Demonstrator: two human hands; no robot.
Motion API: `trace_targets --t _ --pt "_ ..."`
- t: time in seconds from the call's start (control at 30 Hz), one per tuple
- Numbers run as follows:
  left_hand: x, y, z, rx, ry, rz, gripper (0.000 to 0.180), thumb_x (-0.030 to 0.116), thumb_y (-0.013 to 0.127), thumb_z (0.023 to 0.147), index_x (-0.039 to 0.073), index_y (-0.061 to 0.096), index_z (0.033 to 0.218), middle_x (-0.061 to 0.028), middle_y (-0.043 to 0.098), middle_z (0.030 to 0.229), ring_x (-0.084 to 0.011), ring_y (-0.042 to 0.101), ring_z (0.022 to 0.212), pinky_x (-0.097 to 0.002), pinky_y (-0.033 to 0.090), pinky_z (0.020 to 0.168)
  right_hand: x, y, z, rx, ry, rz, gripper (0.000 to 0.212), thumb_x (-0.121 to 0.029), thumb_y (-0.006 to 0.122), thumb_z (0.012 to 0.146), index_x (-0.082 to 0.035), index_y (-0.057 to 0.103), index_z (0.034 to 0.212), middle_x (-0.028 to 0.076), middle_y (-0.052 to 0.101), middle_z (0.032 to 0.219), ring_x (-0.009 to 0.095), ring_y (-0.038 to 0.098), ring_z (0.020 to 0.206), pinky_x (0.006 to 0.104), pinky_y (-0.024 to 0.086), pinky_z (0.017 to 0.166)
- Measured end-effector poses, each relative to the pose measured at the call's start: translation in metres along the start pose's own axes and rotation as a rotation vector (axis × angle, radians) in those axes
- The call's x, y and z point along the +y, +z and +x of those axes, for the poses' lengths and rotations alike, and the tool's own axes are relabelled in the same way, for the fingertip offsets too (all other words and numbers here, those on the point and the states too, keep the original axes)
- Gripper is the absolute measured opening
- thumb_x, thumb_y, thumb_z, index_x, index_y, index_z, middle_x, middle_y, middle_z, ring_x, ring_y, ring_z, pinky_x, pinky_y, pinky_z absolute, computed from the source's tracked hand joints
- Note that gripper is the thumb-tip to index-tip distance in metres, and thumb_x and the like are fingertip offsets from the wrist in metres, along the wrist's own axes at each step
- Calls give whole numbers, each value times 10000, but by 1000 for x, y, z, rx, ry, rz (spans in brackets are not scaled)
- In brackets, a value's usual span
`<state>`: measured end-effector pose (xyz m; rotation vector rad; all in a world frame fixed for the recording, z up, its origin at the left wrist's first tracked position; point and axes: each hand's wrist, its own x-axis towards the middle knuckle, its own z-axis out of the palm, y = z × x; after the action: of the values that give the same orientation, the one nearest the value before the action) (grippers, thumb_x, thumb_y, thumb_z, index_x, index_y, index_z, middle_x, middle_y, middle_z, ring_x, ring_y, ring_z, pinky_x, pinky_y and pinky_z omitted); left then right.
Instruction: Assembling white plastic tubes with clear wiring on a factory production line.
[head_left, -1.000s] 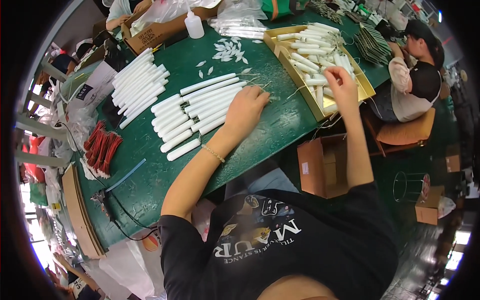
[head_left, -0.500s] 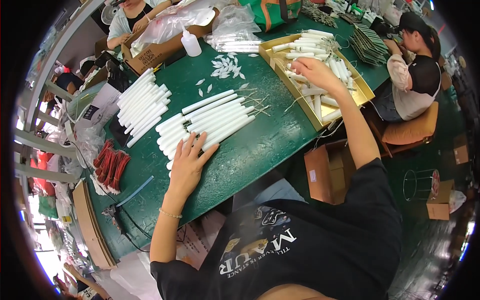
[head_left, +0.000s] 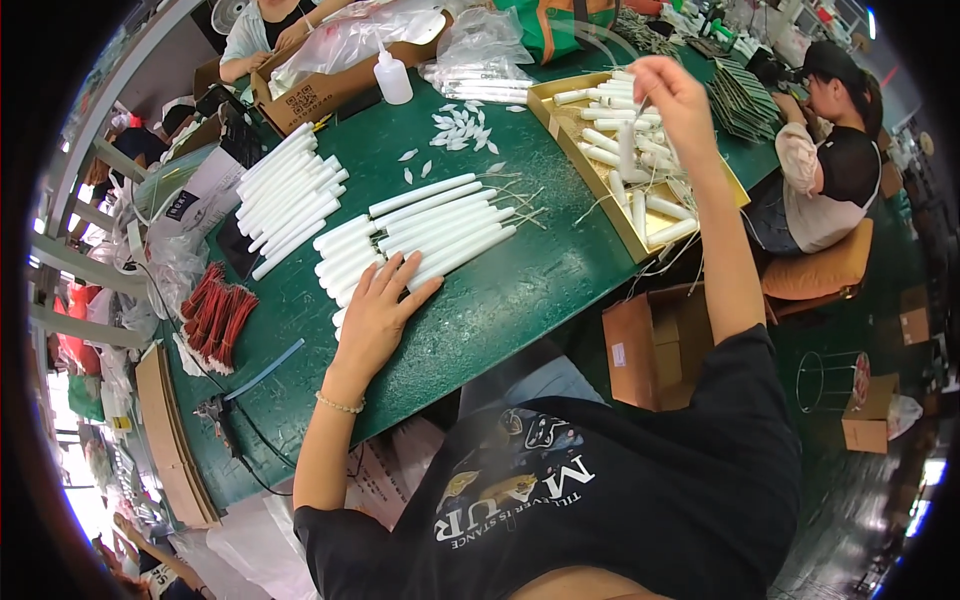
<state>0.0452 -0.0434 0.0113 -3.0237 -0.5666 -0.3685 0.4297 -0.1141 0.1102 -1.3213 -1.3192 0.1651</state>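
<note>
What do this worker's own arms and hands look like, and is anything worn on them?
The left hand and right hand are both ungloved, with bare forearms below short black sleeves. A thin, pale bracelet, apparently beaded, circles the left wrist; the right wrist shows none.

Wht tubes [head_left: 445, 228], gold tray [head_left: 598, 190], grn tabletop [head_left: 480, 310], red wires [head_left: 228, 315].

White sticks [head_left: 440, 238] side by side on the green table [head_left: 510, 305], slanting up to the right, thin threads [head_left: 530, 212] trailing from their right ends, left hand [head_left: 378, 312] spread over the nearest! Another stick [head_left: 627, 152], blurred, dangles near-upright from the right hand [head_left: 672, 98], over the gold tray [head_left: 592, 178].
</note>
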Motion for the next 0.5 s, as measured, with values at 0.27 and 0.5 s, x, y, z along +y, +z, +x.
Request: trace_targets --t 0.27,0.5 --pt "32 -28 15 203 -160 -586 334 93 574 790 73 538 1122 -121 499 1170 -270 495 1048 -336 396 875 -65 32 -1 -101 -17 470 167 -123 473 887 7 550 958 5 494 674 76 478 648 211 409 622" --pt "44 -71 74 258 -408 -2017 557 404 332 926 -22 288 1283 21 397 653 -66 340 524 -200 308 506 -91 106 -58 -561 213 497 130 -98 488 870 8 557 894 10 512 687 71 489 609 194 407 580"
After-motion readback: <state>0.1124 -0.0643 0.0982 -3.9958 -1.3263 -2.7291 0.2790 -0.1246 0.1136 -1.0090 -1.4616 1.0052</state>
